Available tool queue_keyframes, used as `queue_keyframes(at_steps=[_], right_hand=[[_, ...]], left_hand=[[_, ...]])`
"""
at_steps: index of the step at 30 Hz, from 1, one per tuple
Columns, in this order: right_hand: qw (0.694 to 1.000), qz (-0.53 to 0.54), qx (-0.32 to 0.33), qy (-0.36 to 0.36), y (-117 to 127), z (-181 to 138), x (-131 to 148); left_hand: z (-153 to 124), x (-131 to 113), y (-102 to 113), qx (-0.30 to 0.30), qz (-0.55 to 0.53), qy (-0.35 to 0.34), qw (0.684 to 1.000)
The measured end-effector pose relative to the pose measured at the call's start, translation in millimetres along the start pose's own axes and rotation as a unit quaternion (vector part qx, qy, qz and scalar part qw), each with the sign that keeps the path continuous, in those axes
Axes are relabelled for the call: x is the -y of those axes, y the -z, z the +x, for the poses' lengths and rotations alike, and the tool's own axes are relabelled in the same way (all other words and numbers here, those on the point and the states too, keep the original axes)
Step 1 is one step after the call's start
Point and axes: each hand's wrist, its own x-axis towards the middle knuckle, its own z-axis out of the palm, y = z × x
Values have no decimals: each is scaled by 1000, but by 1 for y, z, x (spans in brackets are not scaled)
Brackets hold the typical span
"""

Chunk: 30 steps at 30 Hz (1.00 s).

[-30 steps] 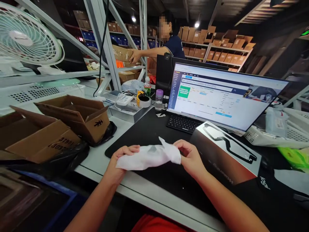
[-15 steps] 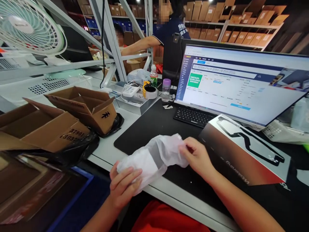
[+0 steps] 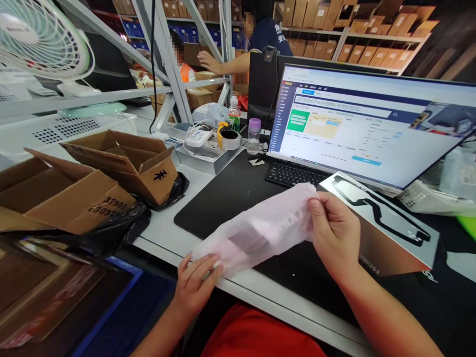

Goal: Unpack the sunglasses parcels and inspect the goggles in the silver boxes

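A white translucent bag (image 3: 256,233) is stretched between my two hands above the table's front edge. Something grey shows faintly through its middle, but I cannot make out what it is. My left hand (image 3: 199,282) is closed round the bag's lower left end. At the upper right end, my right hand (image 3: 334,228) pinches the bag between thumb and fingers. Behind my right forearm lies a white, black and orange printed box (image 3: 390,218), partly hidden by that arm.
Two open cardboard boxes (image 3: 70,193) stand at the left in black plastic. A monitor (image 3: 334,148) and keyboard (image 3: 293,174) are at the back of the black mat (image 3: 219,198). Beside them are a purple-capped bottle (image 3: 254,136) and a grey tray (image 3: 208,161). A co-worker (image 3: 266,37) stands behind.
My right hand has moved right and slightly up, drawing the crumpled bag out long and flatter. My left hand has stayed on its end, shifting slightly. The co-worker's arm has pulled back.
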Motion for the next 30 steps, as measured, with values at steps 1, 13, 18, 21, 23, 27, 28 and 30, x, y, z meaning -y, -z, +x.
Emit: queue_keyframes(at_steps=[1,13,18,21,23,27,28,30], right_hand=[[1000,-6,-3,14,2,5,5],[890,377,197,-166,-40,54,56],[890,396,185,-131,-54,57,57],[940,308,138,-44,-53,58,36],[967,223,125,-23,-54,55,16],[964,175,145,-136,-61,38,-21],[949,201,169,-174,-64,32,-27],[907,262,236,-230,-69,21,-34]], left_hand=[[9,-7,-1,7,49,-62,997],[91,-115,-48,-18,-192,160,968],[121,-111,-57,-59,-401,319,856],[121,-103,-54,-54,-441,382,811],[117,-98,-52,-61,-457,424,780],[109,-91,-48,-80,-481,464,740],[107,-91,-47,-79,-486,467,734],[106,-91,-45,-70,-495,468,729]])
